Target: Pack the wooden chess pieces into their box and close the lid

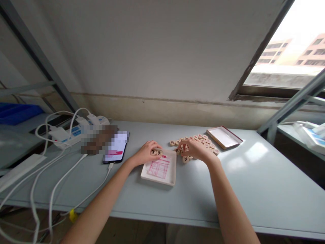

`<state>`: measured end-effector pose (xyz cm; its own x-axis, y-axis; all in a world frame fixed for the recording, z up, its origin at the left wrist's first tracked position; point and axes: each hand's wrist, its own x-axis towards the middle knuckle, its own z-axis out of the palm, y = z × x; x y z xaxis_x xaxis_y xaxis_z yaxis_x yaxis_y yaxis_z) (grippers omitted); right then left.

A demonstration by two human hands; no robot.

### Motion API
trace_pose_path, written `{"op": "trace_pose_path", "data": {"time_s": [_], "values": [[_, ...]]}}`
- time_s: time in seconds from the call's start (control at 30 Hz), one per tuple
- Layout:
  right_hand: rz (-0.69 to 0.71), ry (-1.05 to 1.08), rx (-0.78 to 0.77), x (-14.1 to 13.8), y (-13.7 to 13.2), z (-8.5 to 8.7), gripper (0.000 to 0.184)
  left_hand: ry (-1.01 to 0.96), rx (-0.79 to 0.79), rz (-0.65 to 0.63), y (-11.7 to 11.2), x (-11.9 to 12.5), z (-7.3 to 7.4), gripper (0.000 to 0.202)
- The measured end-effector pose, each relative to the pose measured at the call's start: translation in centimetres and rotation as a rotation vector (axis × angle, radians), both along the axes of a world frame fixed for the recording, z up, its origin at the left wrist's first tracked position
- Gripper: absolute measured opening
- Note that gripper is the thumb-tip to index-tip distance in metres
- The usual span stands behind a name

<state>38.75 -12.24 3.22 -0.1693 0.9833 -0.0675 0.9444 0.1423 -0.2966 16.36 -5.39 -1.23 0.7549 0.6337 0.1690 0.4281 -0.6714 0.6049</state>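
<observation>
1. Pale plastered wall (152, 51) rises behind a grey-blue metal counter (256, 183), with a window (284, 64) at upper right showing pink-toned buildings outside.
2. At the counter's left end, a white power strip (67, 134) is fed by white cables (57, 179). A smartphone (118, 147) with a lit screen is plugged in beside it, partly hidden by a pixelated patch. A blue plastic bin (17, 113) is seen further left.
3. Two round wooden xiangqi pieces (156, 153) with black characters are covered by the left hand (145, 153), near one end of a shallow white tray (172, 169) printed with a red grid.
4. The left fingers (154, 145) are curved together over those two pieces; whether they are clamped cannot be told.
5. A loose cluster of similar xiangqi pieces (201, 140) lies on the counter, and the right fingers (183, 145) are spread down into it from the right hand (195, 149); any grip is hidden.
6. An open box part (223, 137), white inside with a dark red rim, is placed just beyond the cluster.
7. Pieces could be sent rolling if knocked on edge, and the tray could be tipped if pressed at its rim.
</observation>
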Motion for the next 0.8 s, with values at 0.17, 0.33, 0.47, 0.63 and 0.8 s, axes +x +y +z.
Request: {"op": "trace_pose_path", "data": {"time_s": [0.17, 0.33, 0.47, 0.63, 0.8], "values": [[0.019, -0.024, 0.099, -1.6, 0.4, -0.7, 0.021, -0.001, -0.024, -0.033, 0.1, -0.1, -0.2, 0.027], [0.027, 0.01, 0.215, -1.0, 0.3, -0.2, 0.013, -0.014, -0.035, -0.028, 0.2, -0.2, -0.4, 0.025], [0.129, 0.127, 0.187, -1.6, 0.2, 0.0, 0.017, -0.037, -0.042, -0.025, 0.3, -0.2, -0.5, 0.024], [0.23, 0.036, 0.181, -4.6, 0.4, -0.9, 0.018, -0.065, -0.004, -0.048, 0.6, -0.2, -1.0, 0.025], [0.187, -0.025, 0.237, -4.9, 0.5, -1.2, 0.017, -0.056, 0.008, -0.035, 0.8, -0.2, -1.2, 0.026]]}}
